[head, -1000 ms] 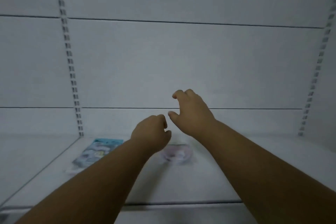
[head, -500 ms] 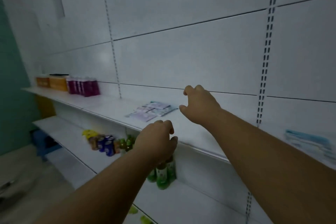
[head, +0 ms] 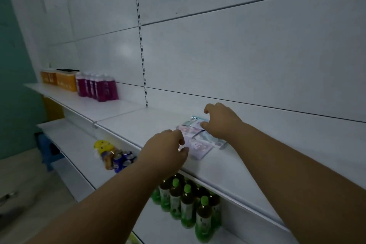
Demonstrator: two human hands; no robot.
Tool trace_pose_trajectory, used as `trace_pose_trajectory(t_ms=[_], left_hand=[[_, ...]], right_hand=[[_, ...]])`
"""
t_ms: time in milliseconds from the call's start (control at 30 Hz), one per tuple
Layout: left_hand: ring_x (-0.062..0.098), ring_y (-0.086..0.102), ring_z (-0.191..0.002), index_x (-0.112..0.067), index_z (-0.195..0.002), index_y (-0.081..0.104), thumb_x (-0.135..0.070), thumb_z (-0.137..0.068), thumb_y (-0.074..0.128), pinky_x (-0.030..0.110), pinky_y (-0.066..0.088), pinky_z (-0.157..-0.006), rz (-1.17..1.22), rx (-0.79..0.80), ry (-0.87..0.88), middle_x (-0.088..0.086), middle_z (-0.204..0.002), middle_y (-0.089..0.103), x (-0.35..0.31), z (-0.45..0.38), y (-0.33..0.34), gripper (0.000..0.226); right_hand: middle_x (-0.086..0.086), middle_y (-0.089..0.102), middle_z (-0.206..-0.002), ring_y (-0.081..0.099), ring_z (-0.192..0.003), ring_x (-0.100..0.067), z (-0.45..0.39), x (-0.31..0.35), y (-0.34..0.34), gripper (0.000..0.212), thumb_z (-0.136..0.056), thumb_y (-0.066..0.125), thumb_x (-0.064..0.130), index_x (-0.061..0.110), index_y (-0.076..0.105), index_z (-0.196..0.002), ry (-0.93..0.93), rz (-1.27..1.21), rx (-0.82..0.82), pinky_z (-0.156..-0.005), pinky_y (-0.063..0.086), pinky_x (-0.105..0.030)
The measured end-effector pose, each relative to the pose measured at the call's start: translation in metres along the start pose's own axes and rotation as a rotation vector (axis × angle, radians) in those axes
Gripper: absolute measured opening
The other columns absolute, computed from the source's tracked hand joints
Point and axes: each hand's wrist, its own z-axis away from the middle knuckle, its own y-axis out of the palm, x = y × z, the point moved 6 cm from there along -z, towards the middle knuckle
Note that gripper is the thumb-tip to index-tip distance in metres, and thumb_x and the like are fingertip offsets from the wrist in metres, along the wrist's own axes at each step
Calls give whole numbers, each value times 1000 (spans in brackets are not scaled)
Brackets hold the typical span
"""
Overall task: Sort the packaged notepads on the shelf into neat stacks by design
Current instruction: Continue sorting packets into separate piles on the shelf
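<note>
A small cluster of packaged notepads lies on the white upper shelf (head: 138,123). A pink-design notepad (head: 200,147) is nearest, with a second pink one (head: 189,129) behind it. Teal-design notepads (head: 210,137) lie beside them, and another teal one (head: 195,119) is at the back. My left hand (head: 166,148) reaches the near-left edge of the front pink packet with fingers loosely curled, and a grip does not show. My right hand (head: 221,121) arches over the back of the cluster. Its thumb touches a packet and its fingers are spread.
Purple bottles (head: 99,87) and orange boxes (head: 59,79) stand at the far left of the same shelf. On the lower shelf are green-capped tea bottles (head: 186,204), blue cans (head: 120,159) and a yellow packet (head: 102,144). A white slotted back panel (head: 237,55) rises behind.
The view swung left from an almost bare shelf section to this cluster. Both hands moved forward and down onto the notepads, from hanging in the air above the shelf.
</note>
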Motion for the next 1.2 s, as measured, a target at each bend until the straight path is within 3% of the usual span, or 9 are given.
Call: trace_pose_trajectory(t_ms=[300,467,633,800,900,1033,1133,1200], left_hand=[[17,58,-95,-26,-108,60,-44,-91,55,30,47,-81,49,75,179,-4,-103,62,64,-83,27,25],[18,59,-94,-26,-107,61,-44,-92,55,30,48,-81,107,108,335,-3,-105,63,73,-110,31,24],[18,59,-93,-26,-106,62,-43,-91,56,33,51,-82,164,165,432,-2,-104,64,73,-117,43,24],[18,60,-88,-23,-100,64,-41,-91,56,32,51,-79,237,172,470,-2,-98,65,74,-120,44,21],[19,63,-87,-17,-96,66,-36,-95,53,35,54,-82,402,206,372,2,-96,69,71,-127,44,23],[26,65,-96,-15,-103,60,-45,-102,38,44,53,-94,928,367,19,9,-109,69,64,-141,47,37],[32,66,-106,-9,-123,58,-58,-99,36,46,51,-99,1385,578,-245,12,-119,68,56,-141,52,59],[32,67,-103,-7,-122,60,-58,-97,40,46,52,-98,1526,584,-264,13,-109,71,55,-144,52,60]], right_hand=[[-14,61,-123,59,-109,-31,-58,-10,76,32,-96,47,25,7,61,-118,215,140,255,-90,47,-34],[-6,67,-108,60,-99,-27,-65,-9,72,24,-84,62,34,18,62,-102,348,236,220,-90,51,-42],[-6,63,-118,56,-106,-26,-59,-3,77,45,-88,61,46,15,59,-119,427,257,275,-89,46,-38],[-11,65,-106,54,-85,-24,-53,13,61,22,-94,53,27,10,59,-107,356,337,150,-72,42,-32],[-13,65,-97,52,-76,-25,-48,19,38,14,-96,47,16,9,57,-102,373,372,-71,-66,38,-31],[-3,57,-82,54,-75,-23,-35,33,9,29,-103,35,26,12,58,-91,327,111,-330,-67,42,-32],[1,61,-78,55,-73,-15,-27,50,5,33,-103,38,24,14,64,-83,286,-196,-334,-69,45,-30],[1,72,-90,65,-85,-11,-22,57,11,34,-102,42,20,11,73,-92,304,-405,-248,-78,50,-27]])
